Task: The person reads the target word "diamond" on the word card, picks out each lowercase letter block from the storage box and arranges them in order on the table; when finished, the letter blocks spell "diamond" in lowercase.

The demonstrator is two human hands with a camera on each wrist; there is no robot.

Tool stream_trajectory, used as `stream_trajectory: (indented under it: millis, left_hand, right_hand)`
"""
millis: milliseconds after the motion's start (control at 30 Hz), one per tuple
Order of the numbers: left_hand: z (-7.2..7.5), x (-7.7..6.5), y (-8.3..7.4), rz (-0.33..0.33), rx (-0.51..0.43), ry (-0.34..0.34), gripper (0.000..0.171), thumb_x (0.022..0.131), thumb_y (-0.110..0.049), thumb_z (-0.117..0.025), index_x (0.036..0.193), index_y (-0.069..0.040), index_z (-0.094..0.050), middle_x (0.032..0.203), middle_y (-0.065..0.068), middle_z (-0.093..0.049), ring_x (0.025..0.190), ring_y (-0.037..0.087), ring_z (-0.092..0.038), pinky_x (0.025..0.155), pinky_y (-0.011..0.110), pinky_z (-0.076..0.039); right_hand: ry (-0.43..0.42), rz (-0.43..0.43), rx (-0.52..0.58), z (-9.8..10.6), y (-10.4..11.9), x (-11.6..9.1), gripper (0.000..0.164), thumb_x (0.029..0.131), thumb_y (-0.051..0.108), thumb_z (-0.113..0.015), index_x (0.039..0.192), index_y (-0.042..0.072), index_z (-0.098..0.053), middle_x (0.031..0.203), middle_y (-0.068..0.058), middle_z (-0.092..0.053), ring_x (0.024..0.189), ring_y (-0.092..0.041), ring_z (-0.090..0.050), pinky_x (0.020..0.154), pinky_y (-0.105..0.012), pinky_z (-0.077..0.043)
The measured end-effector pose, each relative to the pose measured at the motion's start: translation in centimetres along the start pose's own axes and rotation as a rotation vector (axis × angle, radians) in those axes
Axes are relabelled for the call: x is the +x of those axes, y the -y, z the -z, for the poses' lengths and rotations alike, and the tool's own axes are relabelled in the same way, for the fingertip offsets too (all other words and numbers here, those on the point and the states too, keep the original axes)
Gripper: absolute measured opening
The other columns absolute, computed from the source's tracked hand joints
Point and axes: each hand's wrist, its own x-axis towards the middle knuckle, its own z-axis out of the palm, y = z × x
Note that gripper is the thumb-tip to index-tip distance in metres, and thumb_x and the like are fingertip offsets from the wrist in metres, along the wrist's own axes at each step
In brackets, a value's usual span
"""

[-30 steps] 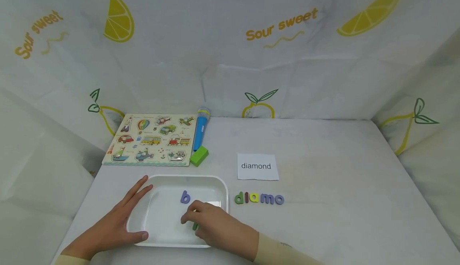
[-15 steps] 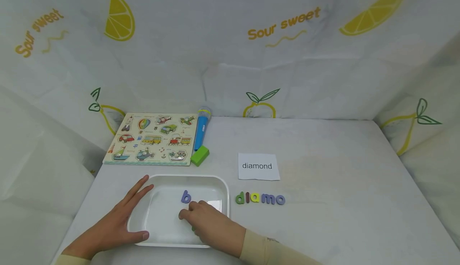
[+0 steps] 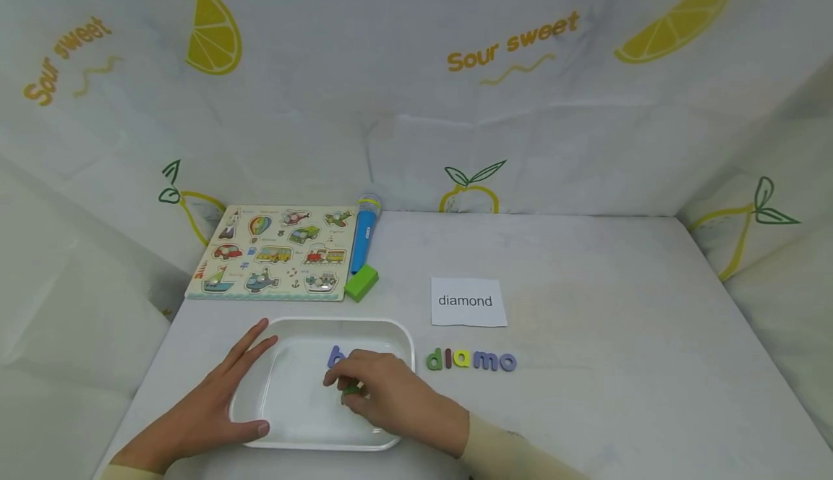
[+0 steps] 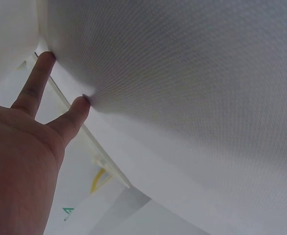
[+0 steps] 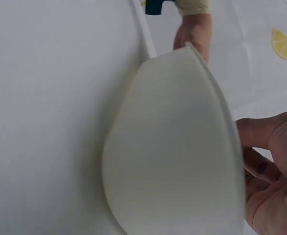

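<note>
A white tray (image 3: 299,445) lies at the table's front. My left hand (image 3: 202,408) rests at the tray's left side, fingers spread and straight, thumb across the near left rim; in the left wrist view its fingertips (image 4: 79,108) touch the white surface. Over the tray's right half, my right hand (image 3: 390,393) pinches a small green letter (image 3: 351,390), mostly covered by the fingers. Beyond it in the tray lies a purple letter b (image 3: 335,356), partly hidden. The right wrist view shows the tray's outer wall (image 5: 177,147) with my right hand's curled fingers behind the rim.
Right of the tray, a row of letters (image 3: 471,360) reads "diamo" below a white card (image 3: 468,302) printed "diamond". Behind the tray are a vehicle puzzle board (image 3: 273,252), a blue toy microphone (image 3: 366,234) and a green block (image 3: 361,283).
My right hand lowered onto the green letter, then rose a little with it and now covers part of the purple b. The left hand stays in place.
</note>
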Motion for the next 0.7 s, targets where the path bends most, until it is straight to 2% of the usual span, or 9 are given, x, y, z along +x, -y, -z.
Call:
stream_trajectory:
  millis: [100, 133, 267, 400, 467, 600, 700]
  left_hand:
    - [0.0, -0.1, -0.1, -0.005, -0.001, -0.002, 0.111, 0.07, -0.057, -0.086, 0.16, -0.023, -0.031, 0.17, -0.006, -0.004, 0.139, 0.043, -0.036, 0.091, 0.069, -0.047]
    - [0.0, 0.0, -0.1, -0.005, 0.0, -0.001, 0.111, 0.07, -0.057, -0.086, 0.16, -0.023, -0.031, 0.17, -0.006, -0.003, 0.139, 0.043, -0.036, 0.091, 0.069, -0.047]
    - [0.0, -0.1, -0.3, -0.004, 0.001, 0.0, 0.111, 0.07, -0.057, -0.086, 0.16, -0.023, -0.03, 0.17, -0.006, -0.003, 0.139, 0.044, -0.035, 0.092, 0.07, -0.046]
    - [0.1, 0.0, -0.3, 0.0, 0.012, 0.004, 0.111, 0.07, -0.058, -0.086, 0.16, -0.024, -0.03, 0.17, -0.006, -0.002, 0.139, 0.045, -0.035, 0.091, 0.071, -0.046]
    - [0.0, 0.0, -0.2, 0.006, 0.014, 0.005, 0.111, 0.07, -0.059, -0.085, 0.16, -0.024, -0.03, 0.17, -0.007, -0.002, 0.139, 0.044, -0.035, 0.091, 0.07, -0.046]
    - [0.0, 0.0, 0.0, 0.011, 0.012, 0.009, 0.111, 0.07, -0.059, -0.085, 0.16, -0.023, -0.03, 0.17, -0.007, -0.001, 0.139, 0.045, -0.035, 0.091, 0.07, -0.046]
    - [0.0, 0.0, 0.0, 0.01, 0.009, 0.014, 0.111, 0.07, -0.058, -0.086, 0.16, -0.022, -0.03, 0.17, -0.006, -0.001, 0.139, 0.045, -0.035, 0.09, 0.07, -0.047]
  right_hand:
    - [-0.064, 0.01, 0.133, 2.2, -0.5, -1.5, 0.035, 0.088, -0.004, -0.075, 0.119, 0.011, -0.069, 0.106, 0.001, -0.072, 0.095, 0.001, -0.064, 0.079, -0.014, -0.052]
    - [-0.081, -0.01, 0.16, 3.1, -0.7, -2.1, 0.036, 0.088, -0.004, -0.075, 0.119, 0.012, -0.069, 0.107, 0.001, -0.073, 0.097, 0.0, -0.065, 0.079, -0.016, -0.054]
    - [-0.185, -0.101, 0.171, 7.0, -1.9, -5.2, 0.037, 0.086, -0.004, -0.076, 0.118, 0.014, -0.069, 0.107, 0.002, -0.073, 0.096, -0.007, -0.069, 0.077, -0.025, -0.058]
    - [-0.302, -0.191, 0.1, 10.2, -4.6, -8.6, 0.04, 0.084, -0.006, -0.077, 0.119, 0.012, -0.068, 0.109, -0.003, -0.071, 0.094, -0.015, -0.071, 0.077, -0.027, -0.059]
    - [-0.353, -0.273, 0.034, 11.3, -6.2, -10.3, 0.041, 0.083, -0.005, -0.078, 0.119, 0.011, -0.067, 0.107, -0.003, -0.069, 0.093, -0.016, -0.07, 0.076, -0.027, -0.059]
    - [-0.389, -0.441, -0.096, 12.5, -9.1, -13.1, 0.038, 0.083, -0.002, -0.078, 0.117, 0.011, -0.068, 0.097, 0.001, -0.066, 0.089, -0.013, -0.069, 0.075, -0.028, -0.058]
    - [-0.374, -0.495, -0.133, 12.7, -10.3, -14.6, 0.033, 0.083, -0.002, -0.078, 0.113, 0.011, -0.069, 0.091, 0.004, -0.064, 0.086, -0.012, -0.068, 0.075, -0.029, -0.058]
